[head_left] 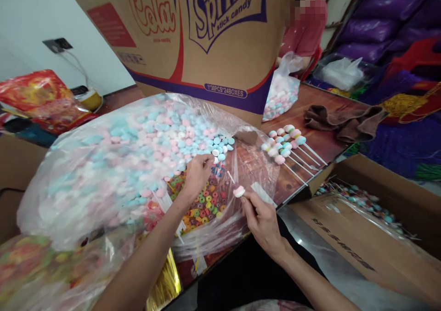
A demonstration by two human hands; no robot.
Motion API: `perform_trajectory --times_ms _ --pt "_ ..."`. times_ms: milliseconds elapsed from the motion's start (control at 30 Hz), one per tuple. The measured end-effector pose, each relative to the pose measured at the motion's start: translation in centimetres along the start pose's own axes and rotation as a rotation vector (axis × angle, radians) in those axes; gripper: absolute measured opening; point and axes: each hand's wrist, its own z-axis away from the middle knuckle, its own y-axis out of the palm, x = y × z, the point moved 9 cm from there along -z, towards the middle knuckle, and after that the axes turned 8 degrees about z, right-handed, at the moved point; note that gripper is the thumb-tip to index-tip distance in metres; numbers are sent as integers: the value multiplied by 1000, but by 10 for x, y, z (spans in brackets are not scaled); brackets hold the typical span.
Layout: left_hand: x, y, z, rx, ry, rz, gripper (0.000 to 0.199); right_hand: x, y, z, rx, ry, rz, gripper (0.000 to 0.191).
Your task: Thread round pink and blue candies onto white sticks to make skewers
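My right hand [263, 221] pinches a pink-and-white marshmallow on a stick [238, 190], the thin white stick pointing up and away to the left. My left hand [197, 175] reaches over ring-shaped candies [205, 203], its fingers drawn together near loose blue and white marshmallows [222, 148]; anything between those fingertips is hidden. These marshmallows spill at the mouth of a large clear plastic bag [103, 145] full of pink, blue and white ones. Thin white sticks [168, 200] lie beside my left forearm. Finished-looking marshmallow skewers [284, 143] rest in a group at the right.
A big printed carton [220, 44] stands at the back of the table. On the right are a brown cloth [344, 120] and an open carton [361, 237] holding many candy sticks. Behind sits a person in a red shirt [306, 31], beside another marshmallow bag [284, 90].
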Motion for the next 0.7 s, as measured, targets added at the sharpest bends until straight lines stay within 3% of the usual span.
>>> perform_trajectory --times_ms 167,300,467,700 --pt "6 7 -21 -6 112 -365 17 -1 2 2 2 -4 51 16" --pt "6 12 -11 70 148 -341 13 1 3 2 11 -18 60 17" --pt "4 3 -22 8 168 -191 30 0 3 2 14 -16 78 17" --pt "1 28 -37 127 288 -465 30 1 3 2 23 -21 86 19"
